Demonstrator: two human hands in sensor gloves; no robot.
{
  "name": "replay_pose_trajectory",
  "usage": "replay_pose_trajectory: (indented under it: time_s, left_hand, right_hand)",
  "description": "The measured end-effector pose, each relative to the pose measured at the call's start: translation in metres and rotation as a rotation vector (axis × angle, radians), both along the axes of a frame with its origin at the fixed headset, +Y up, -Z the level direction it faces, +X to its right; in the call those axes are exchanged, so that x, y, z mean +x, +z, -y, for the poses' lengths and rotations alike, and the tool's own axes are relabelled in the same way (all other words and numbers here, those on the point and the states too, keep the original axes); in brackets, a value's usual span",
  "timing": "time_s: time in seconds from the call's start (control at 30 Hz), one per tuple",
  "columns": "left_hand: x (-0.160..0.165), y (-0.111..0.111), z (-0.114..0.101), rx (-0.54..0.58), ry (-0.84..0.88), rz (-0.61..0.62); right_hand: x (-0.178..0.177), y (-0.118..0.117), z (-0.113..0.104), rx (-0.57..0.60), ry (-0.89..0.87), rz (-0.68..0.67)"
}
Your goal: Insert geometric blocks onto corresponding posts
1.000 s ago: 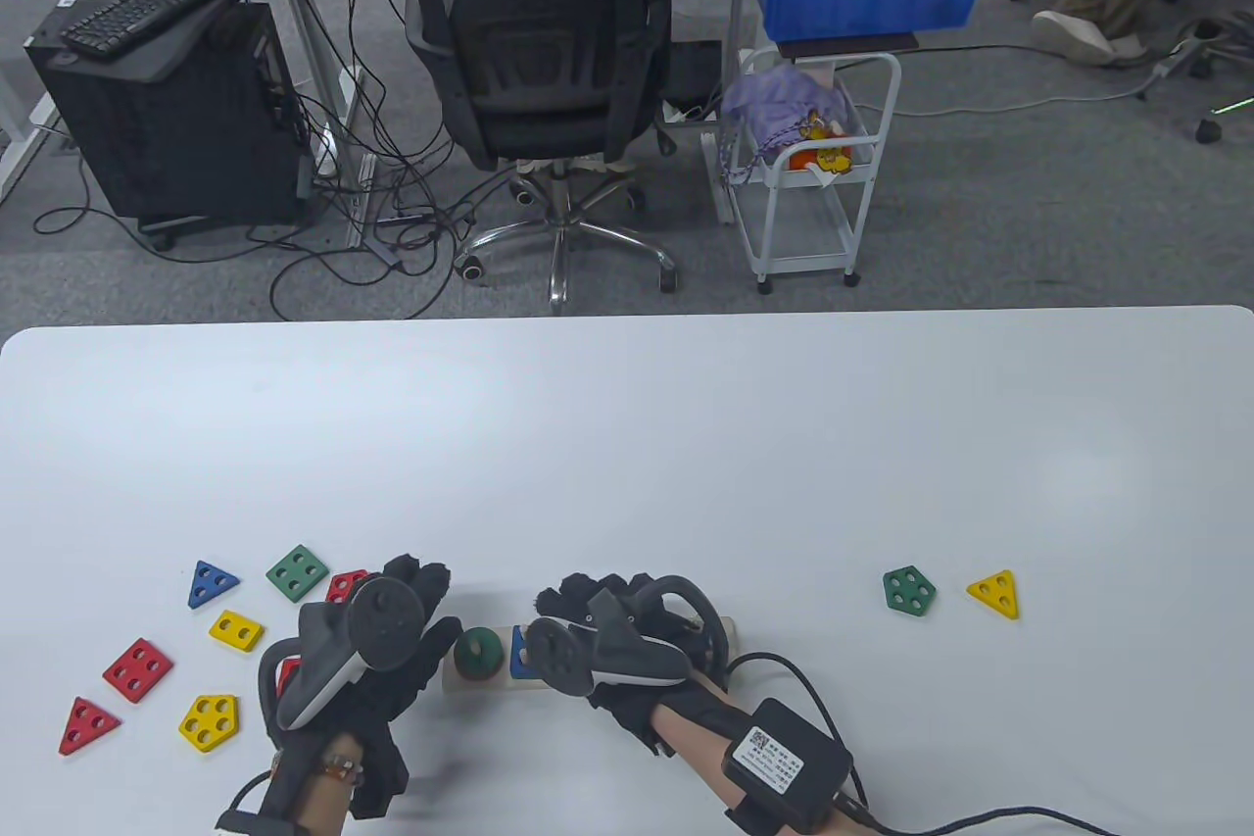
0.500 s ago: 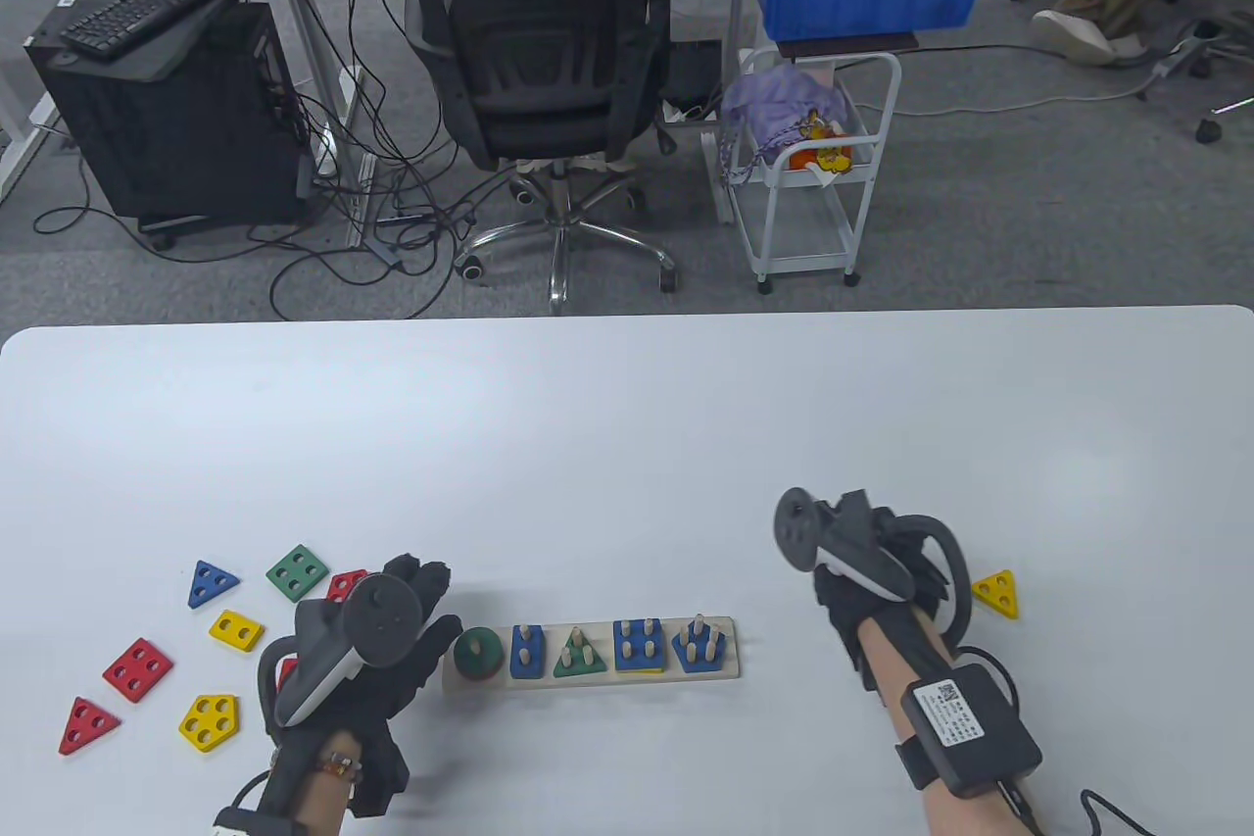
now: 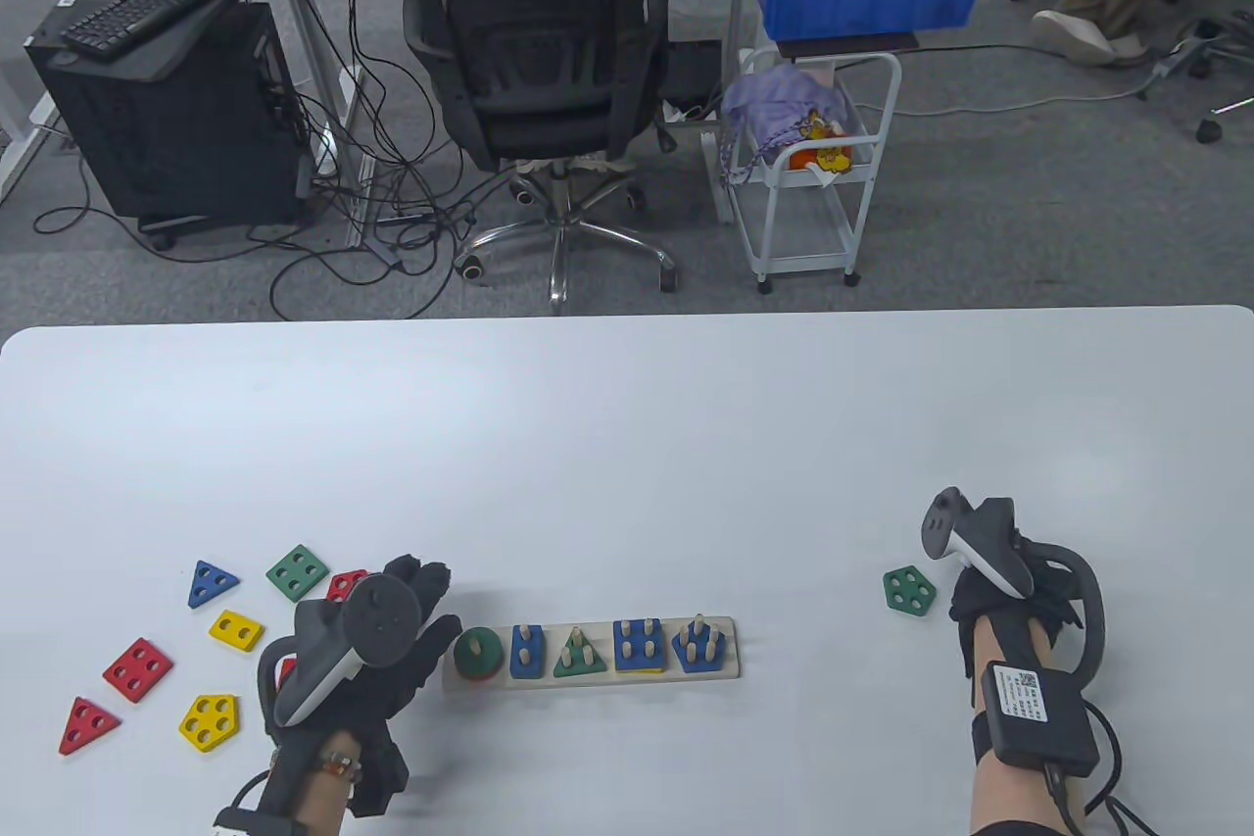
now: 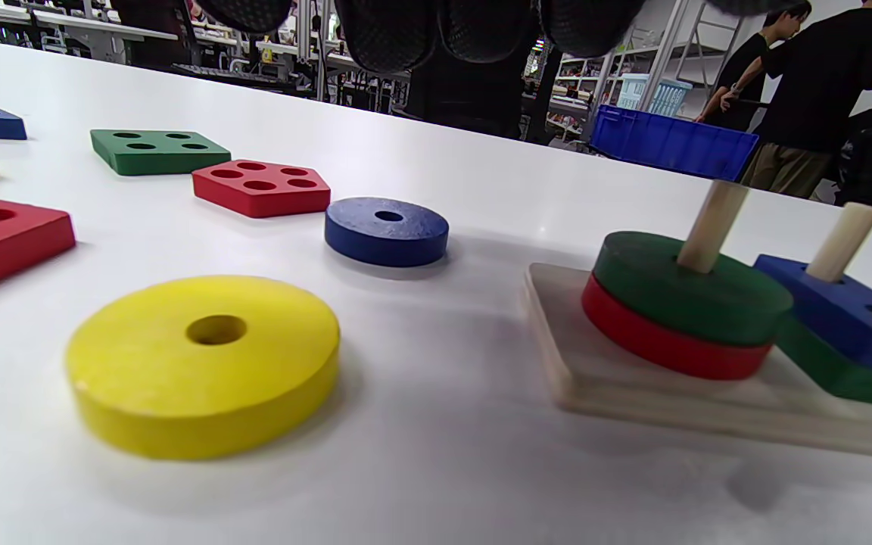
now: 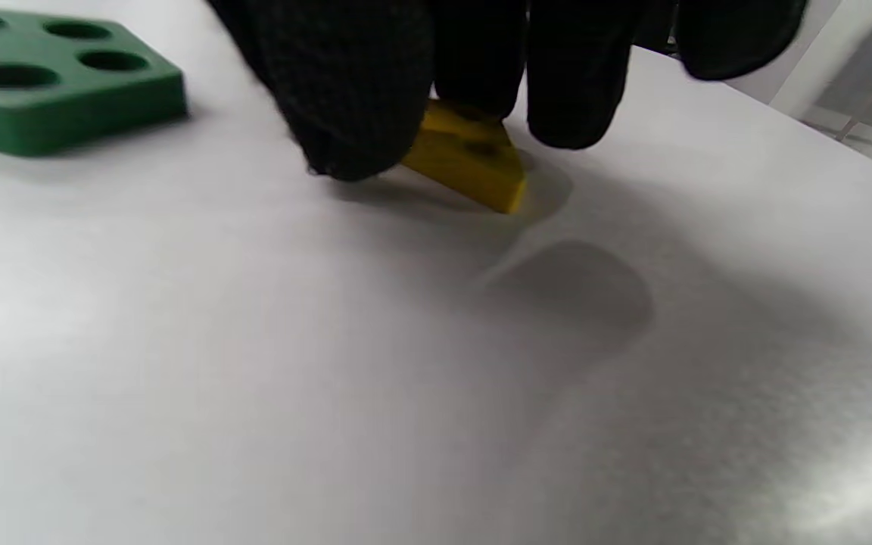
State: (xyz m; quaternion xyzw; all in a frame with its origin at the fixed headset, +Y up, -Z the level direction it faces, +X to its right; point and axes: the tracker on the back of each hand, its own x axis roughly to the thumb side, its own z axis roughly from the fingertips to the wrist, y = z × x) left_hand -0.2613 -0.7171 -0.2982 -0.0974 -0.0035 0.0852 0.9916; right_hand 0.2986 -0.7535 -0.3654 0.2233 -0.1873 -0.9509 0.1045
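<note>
At the table's near right, the right hand, which was over the peg board a second ago, is now closing its fingers round the yellow triangle, one corner tilted off the white table beside the green pentagon. Across at the near left, the left hand is still resting with loose, empty fingers by the board's round post, over the yellow and blue discs. With a green triangle already on its posts at mid-board, the yellow one is likely heading there next, while more blocks are waiting at far left.
</note>
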Motion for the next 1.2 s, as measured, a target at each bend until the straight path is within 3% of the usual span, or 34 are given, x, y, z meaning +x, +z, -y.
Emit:
replay_pose_trajectory:
  time_s: [0.07,0.3,0.47,0.63,0.8,1.07,1.2]
  left_hand:
    - [0.000,0.000,0.001,-0.002,-0.007,-0.001]
    - [-0.001,0.000,0.001,-0.007,-0.013,-0.006]
    - [0.000,0.000,0.004,-0.020,-0.023,-0.006]
    - [0.000,0.000,0.003,-0.020,-0.021,-0.004]
    - [0.000,0.000,0.002,-0.017,-0.012,-0.004]
    - [-0.002,0.001,0.000,-0.002,-0.004,-0.009]
    - [-0.002,0.000,0.000,-0.002,-0.006,-0.007]
  right_hand:
    - [0.002,0.001,0.000,0.087,0.008,-0.010]
    - [0.008,0.004,0.000,0.141,-0.050,0.004]
    - [0.013,0.008,0.002,0.116,-0.094,0.013]
    - [0.019,0.017,0.001,0.187,-0.131,0.020]
    - [0.013,0.026,-0.015,0.273,-0.147,-0.033]
    - [-0.058,0.035,-0.053,0.357,-0.201,-0.347]
    - [-0.120,0.042,-0.071,0.390,-0.245,-0.571]
